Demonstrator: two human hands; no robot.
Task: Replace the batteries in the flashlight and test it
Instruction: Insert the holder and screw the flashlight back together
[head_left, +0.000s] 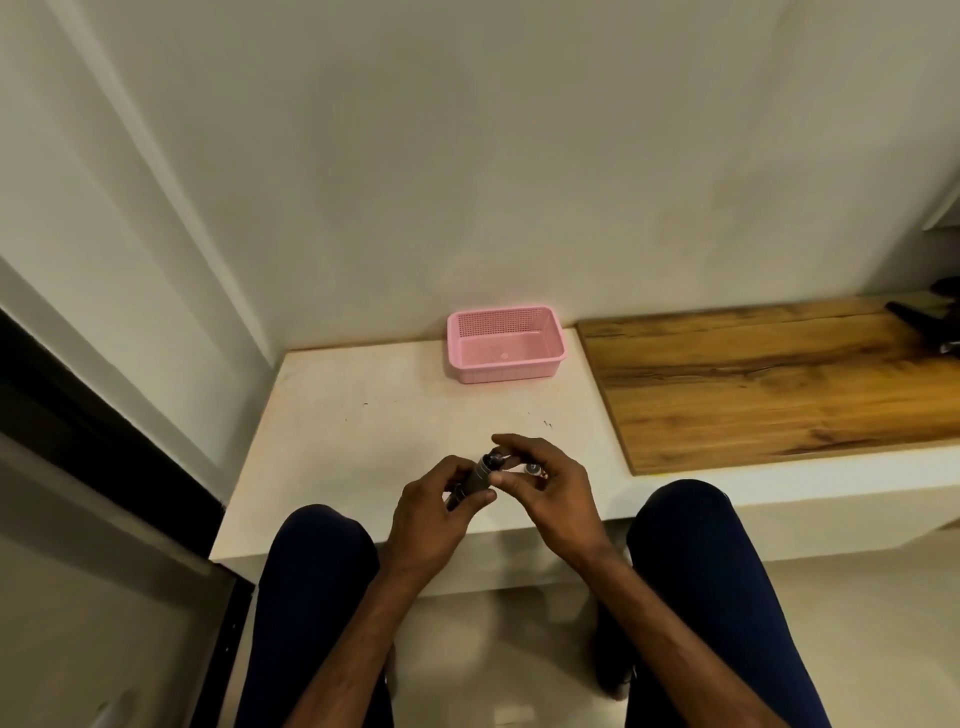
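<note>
A small dark grey flashlight (479, 477) is held tilted above the front edge of the white ledge (363, 441), its open end pointing up and away. My left hand (434, 512) is wrapped around its body. My right hand (545, 483) touches the flashlight's top end with the fingertips and also holds a small cylindrical piece (535, 471) against the palm; whether it is a battery or a cap I cannot tell.
A pink plastic basket (506, 344) stands at the back of the ledge by the wall. A wooden board (769, 379) covers the ledge on the right, with a dark object (930, 325) at its far end. My knees are below the ledge.
</note>
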